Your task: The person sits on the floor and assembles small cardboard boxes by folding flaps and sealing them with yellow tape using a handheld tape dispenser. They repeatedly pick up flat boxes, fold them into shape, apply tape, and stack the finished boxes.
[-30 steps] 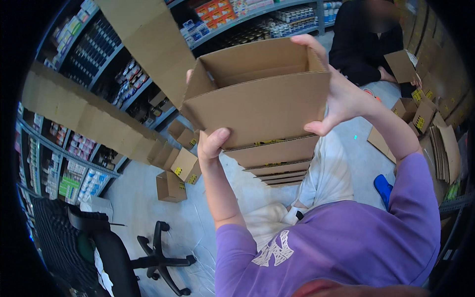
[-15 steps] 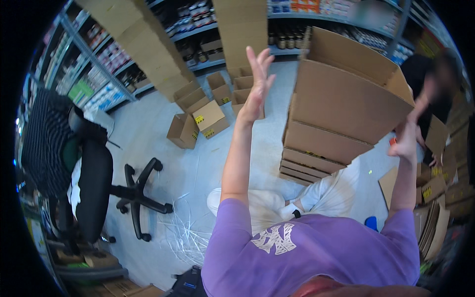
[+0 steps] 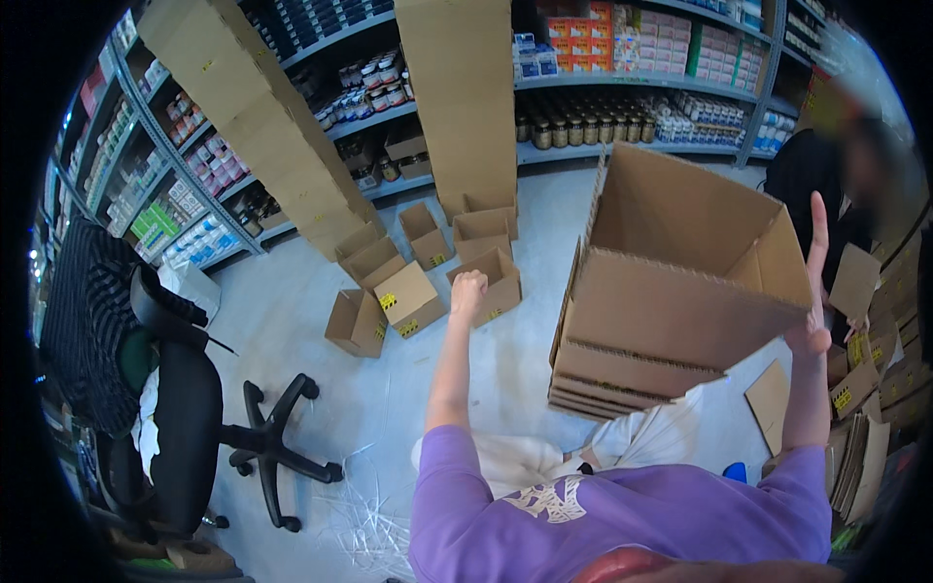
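Fingers of the right hand (image 3: 810, 321) stretch flat against the right side of one open cardboard box (image 3: 680, 282), topping a nested stack. The left hand (image 3: 468, 289) is an empty fist, apart. Six small boxes (image 3: 408, 299) ring bare floor (image 3: 321, 389); one office chair (image 3: 194, 428) stands left.

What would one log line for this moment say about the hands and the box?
left hand: closed fist, raised, holding nothing | right hand: open, fingers up, against open cardboard box | box: atop stack of nested boxes
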A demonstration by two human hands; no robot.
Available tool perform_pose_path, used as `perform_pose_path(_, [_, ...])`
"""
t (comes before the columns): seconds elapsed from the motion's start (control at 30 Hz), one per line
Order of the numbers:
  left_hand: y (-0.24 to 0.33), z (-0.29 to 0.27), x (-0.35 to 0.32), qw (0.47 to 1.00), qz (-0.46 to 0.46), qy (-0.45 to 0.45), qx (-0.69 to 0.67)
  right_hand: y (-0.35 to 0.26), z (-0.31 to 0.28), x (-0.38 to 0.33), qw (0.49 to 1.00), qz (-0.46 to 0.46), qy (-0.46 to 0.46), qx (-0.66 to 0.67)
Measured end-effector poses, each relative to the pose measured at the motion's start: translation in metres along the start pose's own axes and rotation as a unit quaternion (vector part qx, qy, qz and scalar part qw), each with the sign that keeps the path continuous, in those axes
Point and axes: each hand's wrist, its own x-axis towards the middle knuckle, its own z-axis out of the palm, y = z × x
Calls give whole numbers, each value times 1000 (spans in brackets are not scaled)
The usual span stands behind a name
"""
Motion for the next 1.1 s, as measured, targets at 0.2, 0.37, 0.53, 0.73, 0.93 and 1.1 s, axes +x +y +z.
perform_pose_path(0.2, [45, 21, -28, 994, -100, 15, 33, 5, 2, 2, 997, -27, -19, 69])
perform_pose_path(0.37, [42, 2, -33, 952, -261, 152, -55, -21, -29, 3, 999, -33, -22, 16])
perform_pose_path(0.53, [84, -232, -29, 805, -83, 568, -150, -49, -80, 27, 993, -84, -63, 50])
perform_pose_path(0.73, [321, -474, -82, 830, 292, 471, -60, -131, 12, 92, 912, -399, -33, -89])
perform_pose_path(0.93, [361, -539, -91, 814, 429, 386, 66, -179, 11, 105, 869, -462, -127, -123])
perform_pose_path(1.1, [383, -521, -90, 764, 481, 426, 55, -155, 2, 125, 836, -506, -202, -67])
